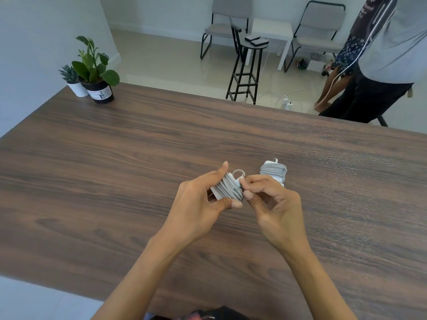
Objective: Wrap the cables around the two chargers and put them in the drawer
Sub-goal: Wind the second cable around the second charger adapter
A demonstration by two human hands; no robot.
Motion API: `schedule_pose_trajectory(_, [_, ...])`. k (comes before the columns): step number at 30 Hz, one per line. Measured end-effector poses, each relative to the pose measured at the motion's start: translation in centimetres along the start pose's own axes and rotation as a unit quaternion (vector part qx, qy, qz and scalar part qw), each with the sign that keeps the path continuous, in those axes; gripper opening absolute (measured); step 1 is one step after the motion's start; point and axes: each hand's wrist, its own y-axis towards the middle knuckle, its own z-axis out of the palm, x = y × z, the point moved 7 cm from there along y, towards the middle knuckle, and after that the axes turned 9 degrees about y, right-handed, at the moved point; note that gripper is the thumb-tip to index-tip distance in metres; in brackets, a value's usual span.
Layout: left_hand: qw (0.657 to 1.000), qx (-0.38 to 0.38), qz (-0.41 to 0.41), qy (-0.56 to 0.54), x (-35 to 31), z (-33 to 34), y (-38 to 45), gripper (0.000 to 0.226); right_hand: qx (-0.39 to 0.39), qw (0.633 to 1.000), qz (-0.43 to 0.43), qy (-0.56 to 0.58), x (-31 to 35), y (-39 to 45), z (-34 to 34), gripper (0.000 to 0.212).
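Above the dark wood-grain table, your left hand grips a small white charger brick wound in grey cable; your right hand pinches its loose cable end.
Likely light and rigid, with springy, slippery cord: hold the flat faces. Second wrapped charger lies just beyond your right hand.
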Motion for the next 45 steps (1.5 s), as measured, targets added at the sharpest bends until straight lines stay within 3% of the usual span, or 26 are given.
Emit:
schedule_pose_trajectory(18, [0.999,-0.016,-0.013,-0.034,0.1,-0.4,0.7,0.078,0.020,0.999,-0.022,-0.021,0.8,0.2,-0.2,0.034])
schedule_pose_trajectory(22, [0.996,0.017,-0.022,-0.090,0.5,0.2,0.8,0.061,0.024,0.999,0.001,-0.032,0.3,-0.1,-0.5,0.036])
schedule_pose_trajectory(25, [0.991,0.012,-0.020,-0.128,0.9,0.6,0.6,0.048,0.015,0.999,0.011,-0.040,0.1,-0.5,-0.6,0.046])
schedule_pose_trajectory(33, [0.986,0.014,-0.032,-0.166,0.9,1.7,0.1,0.049,-0.054,0.998,0.009,-0.038,-0.4,-1.9,0.8,0.070])
schedule_pose_trajectory(45, [0.974,0.026,-0.038,-0.221,0.1,1.7,-0.1,0.040,-0.088,0.996,-0.003,0.000,-0.5,-2.4,0.8,0.056])
